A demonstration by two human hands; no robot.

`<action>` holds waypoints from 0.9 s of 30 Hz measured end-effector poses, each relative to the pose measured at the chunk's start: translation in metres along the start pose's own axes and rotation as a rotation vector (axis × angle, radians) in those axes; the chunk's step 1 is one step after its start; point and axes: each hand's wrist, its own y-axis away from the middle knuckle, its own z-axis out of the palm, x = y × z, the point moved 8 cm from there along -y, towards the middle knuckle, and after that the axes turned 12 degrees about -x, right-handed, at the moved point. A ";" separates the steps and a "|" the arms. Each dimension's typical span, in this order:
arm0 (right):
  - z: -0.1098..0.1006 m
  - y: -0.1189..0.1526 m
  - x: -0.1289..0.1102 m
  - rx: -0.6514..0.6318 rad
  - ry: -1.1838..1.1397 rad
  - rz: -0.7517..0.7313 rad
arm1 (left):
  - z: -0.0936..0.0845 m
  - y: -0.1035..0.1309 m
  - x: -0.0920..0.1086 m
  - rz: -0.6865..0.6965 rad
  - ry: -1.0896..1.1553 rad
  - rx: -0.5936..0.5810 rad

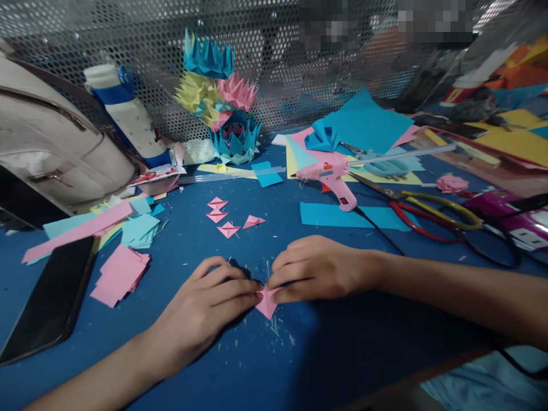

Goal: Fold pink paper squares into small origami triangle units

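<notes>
Nearest the camera, a bare left forearm [98, 379] slants across the blue table [240, 374] from the bottom edge toward the left hand [203, 308]. Well to the left of that hand lies a dark phone [55, 294], and between phone and hand is a loose stack of pink squares [120, 277]. The left hand is narrow, its fingers together and bent, with the tips over one upper corner of a folded pink paper [269, 307]; they hold it down, though the underside of the grip is hidden. Ahead of this hand's knuckles, four small folded pink pieces [228, 229] lie near each other.

The folded pink paper sits directly between the two sets of fingertips, just right of the left hand. Its wide edge runs from hand to hand and its point faces back toward the person; a crease runs down to that point. Neither hand is clearly nearer, as both touch it.

The right hand [319, 268] mirrors the left, fingers curled close and tips on the opposite upper corner. Beyond its knuckles lie a blue paper strip [317, 214] and a pink glue gun [327, 173]. Farther to the right of that hand, ahead of its forearm, rest scissors [398, 196] with red and yellow handles.
</notes>
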 end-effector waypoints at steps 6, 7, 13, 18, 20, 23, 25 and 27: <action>0.002 -0.001 0.003 -0.006 -0.041 0.023 | 0.000 -0.001 0.004 0.066 -0.014 -0.024; 0.002 -0.001 0.003 -0.007 -0.039 0.019 | 0.000 -0.001 0.005 0.069 -0.024 -0.025; 0.003 -0.001 0.003 -0.032 -0.061 0.001 | -0.001 -0.002 0.011 0.076 -0.096 0.017; 0.001 0.001 -0.002 -0.005 -0.025 -0.066 | -0.001 -0.003 0.009 0.074 -0.096 0.009; 0.001 0.001 -0.001 0.002 -0.028 -0.060 | 0.000 -0.004 0.008 0.069 -0.083 -0.005; 0.001 0.000 0.001 0.000 -0.034 -0.023 | -0.001 -0.004 0.008 0.069 -0.080 -0.013; 0.002 0.000 0.001 0.001 -0.026 -0.027 | -0.001 -0.004 0.008 0.074 -0.090 -0.017; 0.002 0.000 -0.001 0.008 -0.008 -0.061 | -0.001 -0.004 0.009 0.084 -0.108 -0.017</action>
